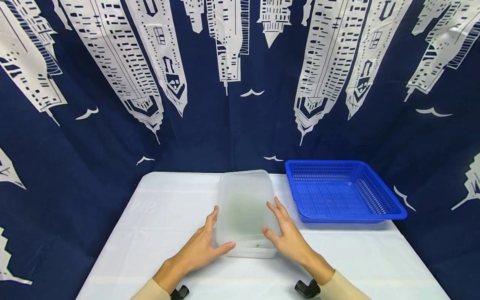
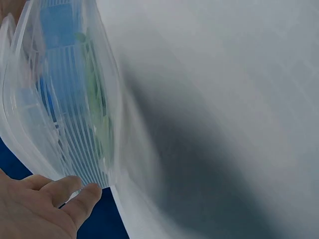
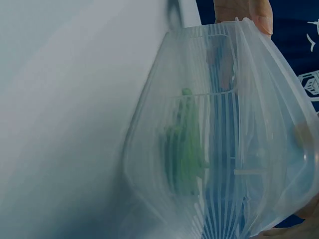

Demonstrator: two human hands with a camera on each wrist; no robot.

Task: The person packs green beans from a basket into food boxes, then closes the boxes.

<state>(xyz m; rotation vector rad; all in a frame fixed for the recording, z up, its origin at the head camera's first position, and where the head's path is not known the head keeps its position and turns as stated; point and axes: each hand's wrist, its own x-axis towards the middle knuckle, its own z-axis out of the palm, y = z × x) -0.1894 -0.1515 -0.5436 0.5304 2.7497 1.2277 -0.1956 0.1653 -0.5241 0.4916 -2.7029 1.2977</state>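
Observation:
A clear, ribbed plastic food container [image 1: 243, 252] with a frosted lid [image 1: 245, 208] sits near the middle of the white table. Through its wall in the right wrist view I make out long green pieces [image 3: 184, 144], too blurred to name. My left hand [image 1: 200, 246] is at the container's left side, fingers spread and extended, thumb by the lid's near edge. At the right side my right hand [image 1: 288, 237] spreads its fingers along the edge, its thumb over the lid. The left wrist view shows left fingertips [image 2: 84, 199] at the container's corner.
A blue perforated plastic basket [image 1: 337, 200] stands at the table's back right, to the right of the container. White cloth [image 1: 168, 208] covers the table. Behind hangs a dark blue curtain [image 1: 228, 133] with white building prints.

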